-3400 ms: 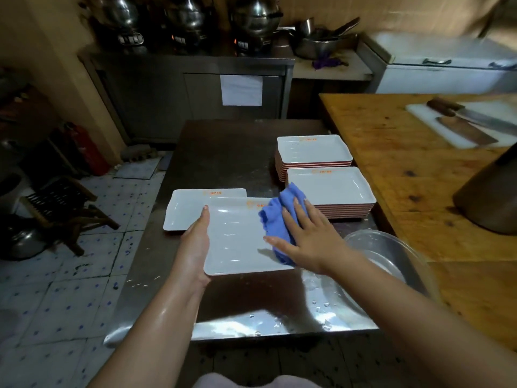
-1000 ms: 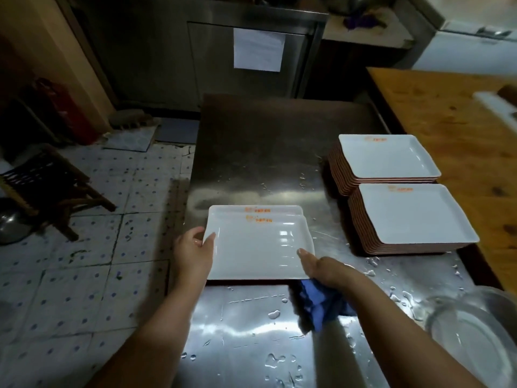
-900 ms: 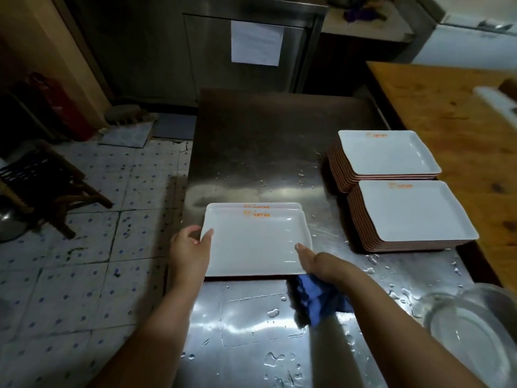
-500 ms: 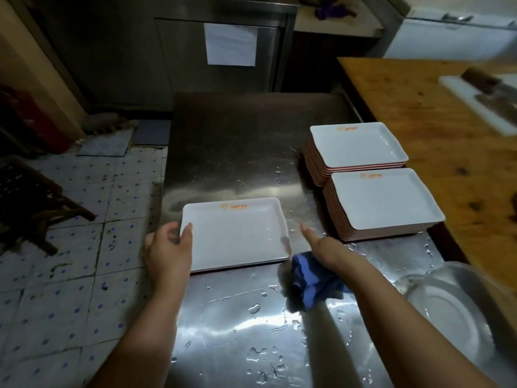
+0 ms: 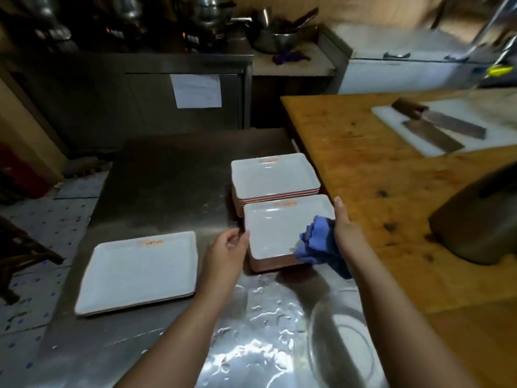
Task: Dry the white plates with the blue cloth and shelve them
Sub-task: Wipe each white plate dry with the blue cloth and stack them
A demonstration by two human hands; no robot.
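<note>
On the steel table: I see both hands at the near stack of white plates, where half a second back they flanked the single plate.
Left hand: my left hand has quit the single plate and now sits at the near stack's left edge, fingers curled, thumb against the rim; I cannot tell whether it truly grips.
Right hand: my right hand has come up from the wet table to the stack's right edge, index finger straight along the rim, the other fingers bunching the cloth against the palm.
Cloth: blue, crumpled, now lying over the near right corner of the top plate, one tail hanging down to the table; earlier it was pressed on the table beside the single plate.
Single plate: plate lies flat on the left of the table, now touched by nothing, well apart from the hands.
Far stack: second stack sits just behind the near one, touching it, unchanged.
Bowl: clear bowl stands at the near right, beside water puddled on the steel.
Wooden counter: counter on the right carries a white board with two cleavers.
</note>
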